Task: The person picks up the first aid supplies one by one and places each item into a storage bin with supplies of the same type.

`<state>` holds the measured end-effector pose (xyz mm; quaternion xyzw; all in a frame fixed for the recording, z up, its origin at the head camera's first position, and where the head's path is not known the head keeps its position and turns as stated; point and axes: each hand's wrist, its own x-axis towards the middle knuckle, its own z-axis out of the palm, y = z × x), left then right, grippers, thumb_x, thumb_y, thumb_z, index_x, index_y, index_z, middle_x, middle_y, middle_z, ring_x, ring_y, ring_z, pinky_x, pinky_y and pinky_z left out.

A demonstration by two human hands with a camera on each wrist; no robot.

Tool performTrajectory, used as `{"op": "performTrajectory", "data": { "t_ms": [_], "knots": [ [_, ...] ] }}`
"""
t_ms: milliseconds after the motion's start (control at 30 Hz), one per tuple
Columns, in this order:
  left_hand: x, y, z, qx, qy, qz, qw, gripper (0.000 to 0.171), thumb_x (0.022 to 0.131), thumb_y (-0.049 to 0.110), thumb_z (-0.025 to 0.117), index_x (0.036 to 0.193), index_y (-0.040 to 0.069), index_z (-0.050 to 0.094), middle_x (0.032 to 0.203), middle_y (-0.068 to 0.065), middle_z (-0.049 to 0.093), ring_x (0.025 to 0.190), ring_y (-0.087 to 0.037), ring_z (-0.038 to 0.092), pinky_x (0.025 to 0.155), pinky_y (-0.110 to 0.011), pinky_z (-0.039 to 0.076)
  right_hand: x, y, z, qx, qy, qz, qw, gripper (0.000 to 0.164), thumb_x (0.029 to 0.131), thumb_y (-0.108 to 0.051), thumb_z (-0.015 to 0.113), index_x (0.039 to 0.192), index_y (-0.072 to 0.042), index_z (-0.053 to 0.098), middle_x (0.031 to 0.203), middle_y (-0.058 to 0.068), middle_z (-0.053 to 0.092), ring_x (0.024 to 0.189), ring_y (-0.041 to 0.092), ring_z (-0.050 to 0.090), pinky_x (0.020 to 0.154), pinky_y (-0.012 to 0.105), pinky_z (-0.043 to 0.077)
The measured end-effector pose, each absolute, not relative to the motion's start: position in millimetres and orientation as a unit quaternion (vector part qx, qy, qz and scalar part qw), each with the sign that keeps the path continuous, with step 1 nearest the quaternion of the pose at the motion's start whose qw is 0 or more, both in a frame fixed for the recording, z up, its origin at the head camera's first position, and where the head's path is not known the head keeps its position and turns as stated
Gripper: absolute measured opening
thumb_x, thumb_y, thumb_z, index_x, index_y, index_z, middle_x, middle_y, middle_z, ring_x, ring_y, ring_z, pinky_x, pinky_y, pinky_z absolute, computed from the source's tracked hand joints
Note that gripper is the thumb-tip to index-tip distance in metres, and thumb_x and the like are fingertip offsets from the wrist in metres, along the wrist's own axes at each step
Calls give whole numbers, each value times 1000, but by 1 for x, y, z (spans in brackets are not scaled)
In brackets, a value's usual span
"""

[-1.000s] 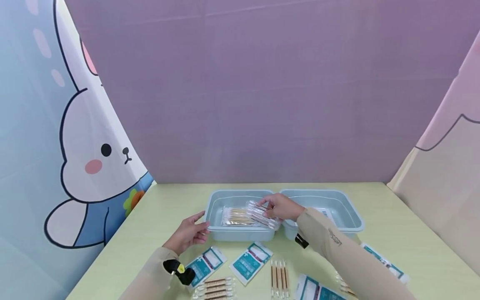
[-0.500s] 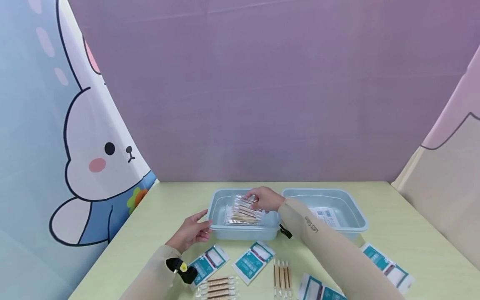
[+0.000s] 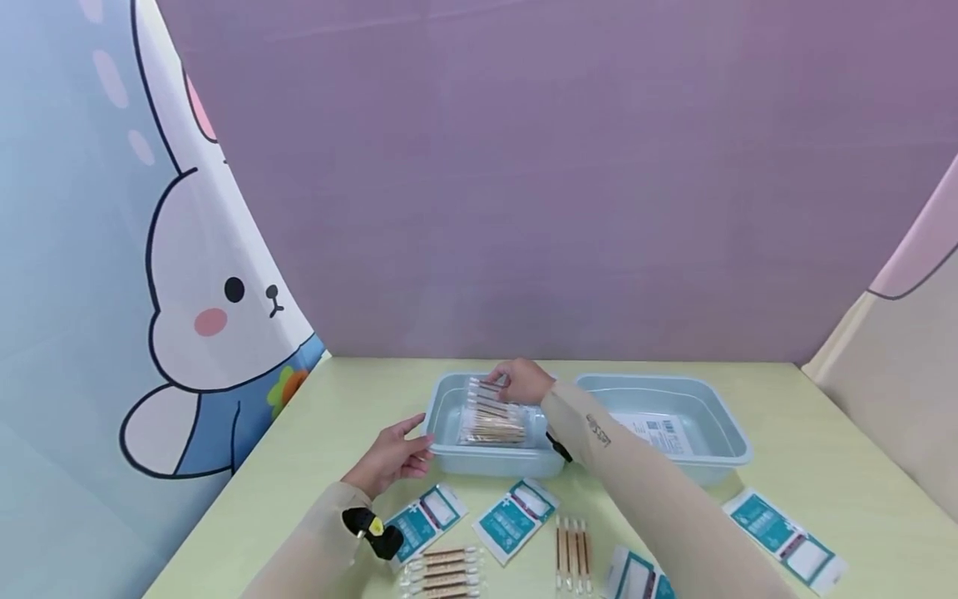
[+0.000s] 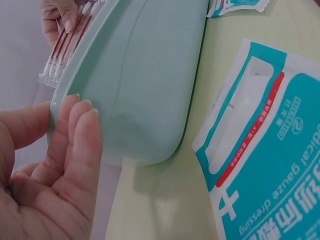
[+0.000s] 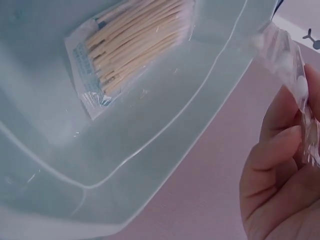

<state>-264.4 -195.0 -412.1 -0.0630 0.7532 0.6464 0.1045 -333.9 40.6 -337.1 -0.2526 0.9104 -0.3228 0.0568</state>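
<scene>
My left hand pinches the left corner of a pale blue plastic tub, thumb on one side of its rim and fingers on the other in the left wrist view. Over that tub's back part, my right hand holds a clear sachet of cotton swabs with red-brown sticks between thumb and fingers. On the tub's floor lies a pack of wooden-stick cotton swabs, partly overlapped by the held sachet in the head view.
A second blue tub with a white label inside stands to the right. In front lie gauze dressing packets, including one at the right, and more swab sachets. A purple cloth hangs behind the table.
My right hand has carried the swab sachet leftward and back, from the left tub's right side to over its rear. The left hand keeps its place at the tub's corner.
</scene>
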Motion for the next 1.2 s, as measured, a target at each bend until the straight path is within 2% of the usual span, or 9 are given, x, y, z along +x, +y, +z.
{"op": "performTrajectory", "data": {
  "t_ms": [167,300,400,600,800,1033,1200],
  "knots": [
    [-265,-194,-412,-58,753,647,102,57,97,10,56,148,2,32,72,-8,64,54,-12,58,52,-25,53,-342,39,-340,-240,920,-306,56,25,84,1,69,109,-3,70,98,9,68,80,17,62,73,30,53],
    [-264,-194,-410,-46,749,652,103,56,97,8,55,147,0,32,70,-7,63,53,-11,58,52,-25,53,-350,37,-347,-208,920,-322,77,25,83,2,70,107,-4,71,103,9,66,73,17,59,64,29,52],
    [-262,-193,-409,-48,749,653,102,56,97,8,55,147,0,32,69,-6,62,53,-11,57,52,-25,53,-352,35,-351,-192,919,-331,93,25,83,3,69,107,-4,71,100,9,65,67,18,58,57,29,50],
    [-262,-192,-410,-53,756,644,105,55,98,10,55,147,2,33,71,-6,62,53,-11,57,52,-25,53,-345,34,-349,-163,925,-319,123,28,82,8,68,107,-4,70,94,6,65,66,16,58,56,26,51],
    [-262,-193,-409,-48,754,646,108,55,98,9,54,148,1,31,70,-6,63,53,-11,58,52,-25,53,-348,34,-349,-154,928,-307,147,30,82,8,67,108,-6,70,98,6,64,57,15,54,49,24,43],
    [-263,-194,-408,-54,754,645,109,55,97,10,55,148,3,33,71,-7,64,52,-10,58,51,-24,53,-352,38,-351,-149,930,-300,149,31,83,7,67,110,-8,69,102,7,64,65,17,59,56,29,50],
    [-264,-193,-410,-62,757,640,112,55,97,10,56,147,4,34,71,-8,64,51,-11,58,51,-25,53,-350,40,-353,-143,928,-302,167,33,85,10,63,114,-6,67,119,11,60,71,20,62,63,34,53]
  ]
}}
